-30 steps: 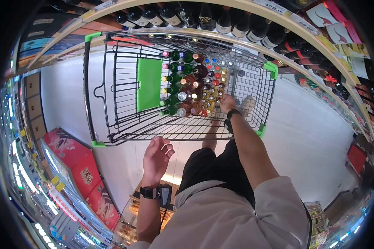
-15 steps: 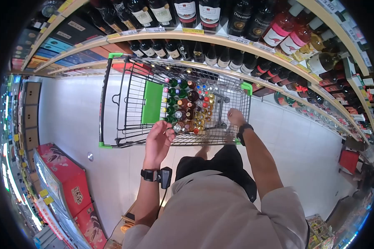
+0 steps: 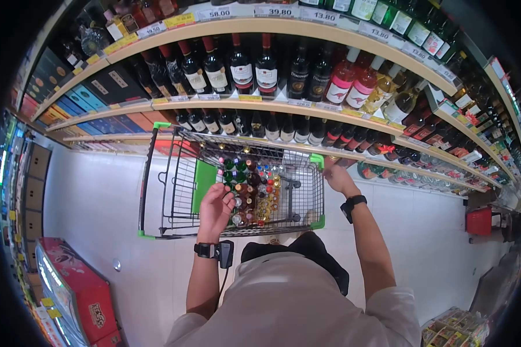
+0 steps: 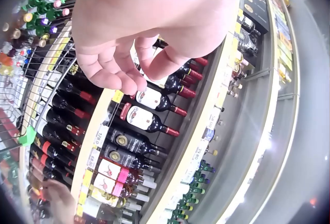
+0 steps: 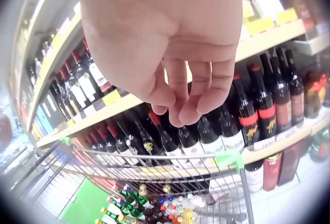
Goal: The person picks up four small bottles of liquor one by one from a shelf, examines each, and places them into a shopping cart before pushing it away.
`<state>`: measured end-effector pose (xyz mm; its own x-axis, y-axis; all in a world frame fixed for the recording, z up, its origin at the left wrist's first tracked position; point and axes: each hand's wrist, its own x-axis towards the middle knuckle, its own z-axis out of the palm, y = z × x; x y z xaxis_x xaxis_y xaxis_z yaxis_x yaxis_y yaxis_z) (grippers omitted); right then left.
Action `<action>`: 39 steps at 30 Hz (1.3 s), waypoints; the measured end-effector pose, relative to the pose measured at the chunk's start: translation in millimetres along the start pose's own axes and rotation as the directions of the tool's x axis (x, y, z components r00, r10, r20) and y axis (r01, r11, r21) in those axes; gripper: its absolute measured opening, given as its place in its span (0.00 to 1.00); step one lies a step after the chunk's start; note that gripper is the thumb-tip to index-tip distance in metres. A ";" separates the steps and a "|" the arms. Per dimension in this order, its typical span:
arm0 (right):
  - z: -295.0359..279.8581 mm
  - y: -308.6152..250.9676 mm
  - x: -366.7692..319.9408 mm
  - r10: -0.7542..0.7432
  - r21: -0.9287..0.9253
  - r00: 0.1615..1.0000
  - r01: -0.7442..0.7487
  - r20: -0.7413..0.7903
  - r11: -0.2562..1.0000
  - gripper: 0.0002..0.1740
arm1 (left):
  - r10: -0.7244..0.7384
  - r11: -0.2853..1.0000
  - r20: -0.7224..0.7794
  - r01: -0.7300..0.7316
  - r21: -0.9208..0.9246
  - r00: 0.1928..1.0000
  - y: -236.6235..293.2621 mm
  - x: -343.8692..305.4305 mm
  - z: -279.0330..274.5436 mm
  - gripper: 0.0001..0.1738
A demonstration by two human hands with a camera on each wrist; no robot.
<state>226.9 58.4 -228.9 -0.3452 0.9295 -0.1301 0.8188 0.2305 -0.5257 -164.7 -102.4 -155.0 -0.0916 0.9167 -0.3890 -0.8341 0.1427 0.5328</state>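
Observation:
A wire shopping cart [image 3: 173,224] with green corners holds rows of upright bottles [image 3: 250,194], green ones beside a green panel [image 3: 202,184], brown and amber ones to their right. My left hand [image 3: 215,213] is raised over the cart's near side, palm up, fingers loosely bent and holding nothing. Past the cart's right end my right hand [image 3: 341,180] reaches toward the lower shelf. In the right wrist view that hand [image 5: 170,48] has loosely bent fingers with nothing between them, in front of dark bottles [image 5: 252,108]. The left wrist view shows the left hand [image 4: 149,28] empty too.
Shelves [image 3: 283,107] of wine bottles run across the far side and curve down the right. A red display case [image 3: 87,298] stands at lower left, a red basket [image 3: 479,221] at far right. Pale floor [image 3: 411,231] lies right of the cart.
My right hand has left the bottles in the cart and moved right, past its end. The view has risen toward the shelves, and my left hand now overlaps the cart's near side.

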 end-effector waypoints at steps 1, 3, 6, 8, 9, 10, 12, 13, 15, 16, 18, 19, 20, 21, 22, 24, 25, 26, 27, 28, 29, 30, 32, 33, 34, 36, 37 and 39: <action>-12.5 -3.4 2.9 -0.041 -0.004 0.999 0.041 -0.036 0.999 0.11 | -0.002 1.000 0.022 0.002 0.010 1.000 -0.5 3.1 0.4 0.06; -44.8 -17.4 -2.0 -0.050 0.037 0.997 0.052 -0.065 0.998 0.11 | -0.008 1.000 0.056 0.007 0.021 0.998 -0.8 8.7 5.2 0.06; -74.6 -27.9 -2.4 -0.053 0.040 0.989 0.059 -0.140 0.997 0.10 | -0.011 1.000 0.083 0.012 -0.003 0.996 -0.1 10.5 16.6 0.06; -97.1 -48.6 -12.5 -0.034 0.038 0.976 0.043 -0.216 0.998 0.09 | -0.008 1.000 0.078 0.009 -0.005 0.997 1.3 10.2 26.1 0.05; -108.2 -54.5 -15.0 -0.035 0.040 0.979 0.043 -0.201 0.998 0.11 | -0.005 1.000 0.083 0.006 -0.003 0.997 0.6 10.7 29.2 0.05; -119.7 -59.7 -17.4 -0.072 0.093 0.978 0.092 -0.198 0.991 0.12 | -0.001 1.000 0.089 0.001 -0.004 0.996 -0.6 12.1 32.6 0.05; -143.1 -74.1 -24.5 0.006 0.124 0.978 0.020 -0.209 0.992 0.13 | 0.027 0.999 0.114 -0.025 -0.019 0.993 -1.7 14.6 39.2 0.05; -148.8 -70.6 -24.3 -0.057 0.118 0.963 0.091 -0.264 0.989 0.13 | 0.050 0.998 0.120 -0.047 -0.034 0.991 -3.0 15.7 42.4 0.05; -169.4 -72.9 -25.8 -0.070 0.175 0.965 0.117 -0.251 0.978 0.13 | 0.107 0.992 0.122 -0.098 -0.075 0.987 -6.1 17.6 50.3 0.06; -180.3 -72.8 -25.0 -0.071 0.200 0.969 0.120 -0.237 0.972 0.13 | 0.145 0.984 0.132 -0.129 -0.123 0.981 -6.6 18.4 54.5 0.07; -200.6 -72.3 -22.4 -0.117 0.152 0.948 0.168 -0.296 0.974 0.14 | 0.220 0.957 0.148 -0.185 -0.223 0.964 -7.4 18.2 66.8 0.08; -212.6 -71.3 -20.9 -0.095 0.178 0.948 0.154 -0.304 0.972 0.15 | 0.262 0.944 0.095 -0.235 -0.230 0.960 -7.5 16.0 79.7 0.07; -223.8 -70.4 -21.6 -0.071 0.206 0.949 0.139 -0.307 0.969 0.15 | 0.284 0.931 0.121 -0.244 -0.270 0.951 -9.3 18.3 84.0 0.06; -236.9 -70.2 -21.2 -0.096 0.173 0.935 0.163 -0.341 0.971 0.15 | 0.307 0.917 0.145 -0.252 -0.310 0.940 -8.1 19.3 90.0 0.05; -251.8 -69.9 -19.2 -0.125 0.138 0.918 0.189 -0.375 0.972 0.16 | 0.333 0.900 0.170 -0.259 -0.350 0.927 -8.2 21.9 99.6 0.05; -283.7 -65.9 -16.2 -0.156 0.089 0.900 0.209 -0.406 0.974 0.17 | 0.404 0.868 0.150 -0.327 -0.374 0.902 -14.9 24.6 116.0 0.04; -300.0 -63.3 -14.5 -0.172 0.084 0.882 0.231 -0.439 0.969 0.17 | 0.427 0.858 0.174 -0.337 -0.388 0.887 -16.4 27.1 119.4 0.04; -315.5 -62.1 -13.5 -0.186 0.082 0.862 0.252 -0.471 0.964 0.17 | 0.450 0.848 0.197 -0.348 -0.399 0.871 -17.8 29.8 125.0 0.04; -332.5 -69.7 -17.8 -0.199 0.069 0.834 0.271 -0.514 0.960 0.16 | 0.450 0.834 0.158 -0.350 -0.427 0.879 -18.6 27.4 138.7 0.04; -350.8 -75.0 -21.3 -0.211 0.051 0.830 0.276 -0.517 0.960 0.16 | 0.447 0.832 0.204 -0.321 -0.454 0.871 -18.7 27.7 144.4 0.04; -366.7 -76.1 -21.9 -0.215 0.016 0.829 0.260 -0.516 0.965 0.16 | 0.445 0.828 0.248 -0.290 -0.481 0.860 -19.1 28.4 148.6 0.03; -382.7 -75.4 -20.7 -0.221 -0.022 0.828 0.245 -0.516 0.969 0.16 | 0.445 0.822 0.291 -0.257 -0.508 0.847 -20.7 29.7 154.4 0.03; -411.1 -72.7 -16.1 -0.317 -0.062 0.776 0.340 -0.545 0.939 0.16 | 0.427 0.790 0.224 -0.241 -0.564 0.876 -22.8 31.9 168.9 0.03; -427.1 -75.1 -15.1 -0.283 -0.033 0.800 0.314 -0.529 0.949 0.17 | 0.431 0.778 0.240 -0.224 -0.587 0.870 -22.1 34.5 172.7 0.03; -441.7 -85.0 -20.0 -0.317 -0.070 0.768 0.336 -0.557 0.939 0.17 | 0.435 0.767 0.257 -0.206 -0.608 0.863 -20.8 36.3 176.9 0.04; -471.7 -84.3 -14.6 -0.387 -0.194 0.733 0.338 -0.559 0.921 0.16 | 0.446 0.759 0.308 -0.173 -0.628 0.840 -20.4 38.6 191.3 0.06; -486.1 -86.0 -13.0 -0.400 -0.212 0.720 0.341 -0.568 0.916 0.15 | 0.447 0.757 0.328 -0.156 -0.635 0.832 -20.3 38.6 200.3 0.06; -513.7 -94.2 -16.5 -0.430 -0.236 0.688 0.363 -0.584 0.901 0.12 | 0.463 0.785 0.404 -0.153 -0.601 0.789 -22.3 42.6 213.0 0.08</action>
<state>391.0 169.4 254.6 -0.3224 0.7088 0.6274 0.7209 0.6134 -0.3225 -34.2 13.0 -23.4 -0.2389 0.9400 0.2436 -0.9672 -0.2526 0.0262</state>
